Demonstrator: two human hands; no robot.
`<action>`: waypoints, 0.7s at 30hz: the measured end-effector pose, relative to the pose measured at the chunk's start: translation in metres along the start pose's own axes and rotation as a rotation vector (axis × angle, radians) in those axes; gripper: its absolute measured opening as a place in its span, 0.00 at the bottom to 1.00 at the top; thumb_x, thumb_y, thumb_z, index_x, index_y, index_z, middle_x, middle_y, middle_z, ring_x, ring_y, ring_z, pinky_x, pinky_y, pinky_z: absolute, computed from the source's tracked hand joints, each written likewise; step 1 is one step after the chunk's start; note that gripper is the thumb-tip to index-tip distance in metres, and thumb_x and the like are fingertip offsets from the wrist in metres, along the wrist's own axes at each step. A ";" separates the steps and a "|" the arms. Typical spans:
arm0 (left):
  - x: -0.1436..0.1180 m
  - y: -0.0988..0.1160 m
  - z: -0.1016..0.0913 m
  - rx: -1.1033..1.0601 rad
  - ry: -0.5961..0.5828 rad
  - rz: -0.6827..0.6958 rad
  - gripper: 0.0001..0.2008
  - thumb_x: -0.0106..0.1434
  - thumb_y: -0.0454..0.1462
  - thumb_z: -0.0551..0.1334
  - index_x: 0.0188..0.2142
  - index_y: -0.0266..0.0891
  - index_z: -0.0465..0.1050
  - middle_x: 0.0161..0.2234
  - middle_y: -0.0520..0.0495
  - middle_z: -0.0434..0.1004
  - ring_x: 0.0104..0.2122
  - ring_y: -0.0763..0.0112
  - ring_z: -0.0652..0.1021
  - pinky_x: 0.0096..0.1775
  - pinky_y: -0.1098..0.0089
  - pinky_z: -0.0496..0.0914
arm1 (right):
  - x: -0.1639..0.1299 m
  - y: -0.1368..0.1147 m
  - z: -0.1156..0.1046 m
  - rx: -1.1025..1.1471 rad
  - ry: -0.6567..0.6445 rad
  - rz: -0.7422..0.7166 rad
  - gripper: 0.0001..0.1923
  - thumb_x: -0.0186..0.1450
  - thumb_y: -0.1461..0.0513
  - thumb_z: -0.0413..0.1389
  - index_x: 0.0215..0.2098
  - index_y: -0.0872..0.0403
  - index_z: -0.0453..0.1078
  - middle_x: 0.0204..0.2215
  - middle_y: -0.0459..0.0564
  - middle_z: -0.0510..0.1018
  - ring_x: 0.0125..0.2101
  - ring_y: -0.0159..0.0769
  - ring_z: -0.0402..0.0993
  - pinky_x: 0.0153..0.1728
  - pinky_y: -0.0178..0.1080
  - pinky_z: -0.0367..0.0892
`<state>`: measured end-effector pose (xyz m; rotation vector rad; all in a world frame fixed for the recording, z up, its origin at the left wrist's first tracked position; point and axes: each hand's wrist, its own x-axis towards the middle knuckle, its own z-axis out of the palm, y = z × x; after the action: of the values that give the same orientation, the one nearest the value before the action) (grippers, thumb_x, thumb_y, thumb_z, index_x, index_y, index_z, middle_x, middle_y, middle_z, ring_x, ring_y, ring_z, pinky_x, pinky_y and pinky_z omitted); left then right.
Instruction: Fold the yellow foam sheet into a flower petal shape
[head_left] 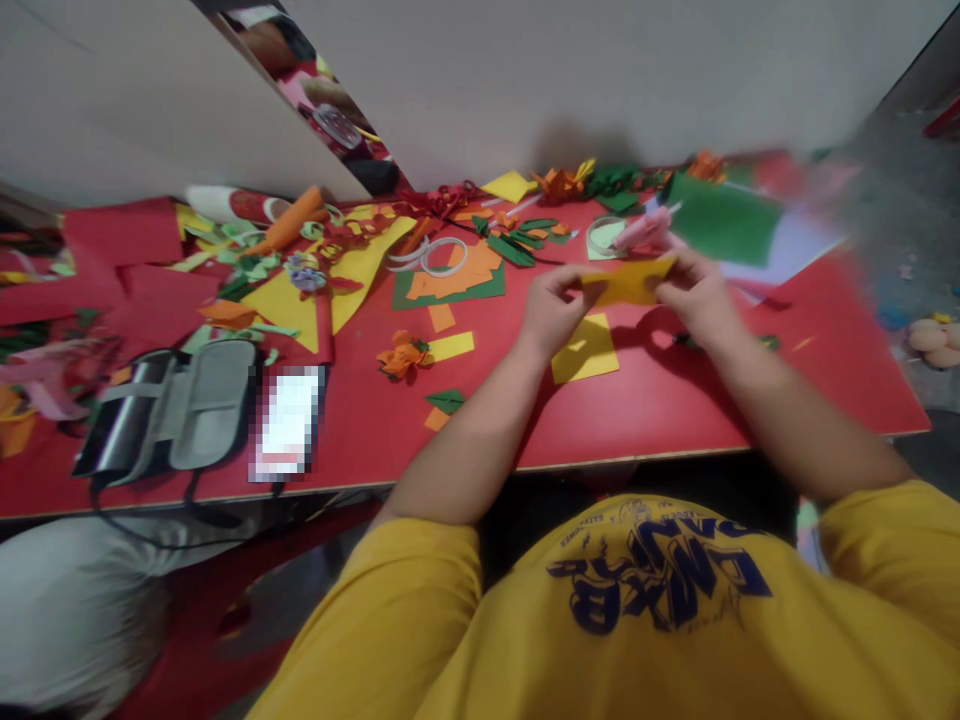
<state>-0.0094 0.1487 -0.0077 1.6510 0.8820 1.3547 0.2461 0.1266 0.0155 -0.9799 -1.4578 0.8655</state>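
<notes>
Step in hand: folding or creasing, by appearance; the yellow-orange paper piece [628, 281] is held above the red worktop [645, 400], between both hands.
Left hand [551, 310]: grip pinched on the paper's left end.
Right hand [694, 295]: grip pinched on its right end.
Next move calls for: probably aligned edges and a firm press along the crease.
Materials: thin, matte craft paper; a flat yellow square [586, 349] lies just below the hands.
Shapes nearby: folded orange paper flower [403, 355]; tape ring [444, 256]; green sheet [724, 220], blurred.
</notes>
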 end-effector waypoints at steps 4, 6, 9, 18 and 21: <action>0.004 0.008 -0.011 0.296 0.100 0.360 0.11 0.79 0.41 0.68 0.44 0.49 0.94 0.51 0.45 0.95 0.54 0.58 0.90 0.51 0.59 0.83 | 0.001 -0.010 -0.009 -0.328 0.059 -0.350 0.07 0.71 0.53 0.74 0.37 0.43 0.84 0.46 0.49 0.88 0.52 0.50 0.86 0.63 0.59 0.83; 0.004 0.012 -0.017 0.368 0.099 0.459 0.15 0.83 0.40 0.63 0.47 0.50 0.93 0.53 0.47 0.95 0.56 0.57 0.90 0.59 0.53 0.82 | -0.002 -0.015 -0.012 -0.437 0.080 -0.435 0.05 0.74 0.55 0.71 0.39 0.42 0.85 0.46 0.48 0.87 0.52 0.50 0.86 0.65 0.63 0.82; 0.001 0.017 -0.020 0.399 0.039 0.455 0.19 0.88 0.49 0.59 0.59 0.51 0.91 0.59 0.44 0.94 0.57 0.55 0.90 0.61 0.50 0.83 | -0.006 -0.019 -0.013 -0.479 0.095 -0.591 0.06 0.76 0.57 0.67 0.41 0.39 0.88 0.44 0.47 0.87 0.50 0.49 0.85 0.60 0.61 0.82; -0.005 -0.009 0.006 0.095 -0.178 0.312 0.43 0.74 0.67 0.75 0.82 0.64 0.72 0.80 0.40 0.77 0.60 0.53 0.91 0.46 0.64 0.87 | -0.007 -0.010 -0.008 -0.317 0.051 -0.578 0.10 0.78 0.47 0.69 0.41 0.39 0.87 0.45 0.48 0.88 0.47 0.48 0.88 0.59 0.60 0.84; -0.001 -0.014 0.003 0.107 -0.085 0.327 0.31 0.77 0.62 0.75 0.73 0.60 0.83 0.73 0.41 0.85 0.66 0.53 0.89 0.48 0.66 0.86 | -0.004 -0.010 -0.010 -0.297 0.018 -0.534 0.08 0.75 0.48 0.70 0.43 0.40 0.87 0.46 0.49 0.88 0.49 0.51 0.88 0.62 0.63 0.84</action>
<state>-0.0073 0.1529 -0.0207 1.9860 0.6640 1.4603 0.2553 0.1189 0.0244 -0.7460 -1.7516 0.2565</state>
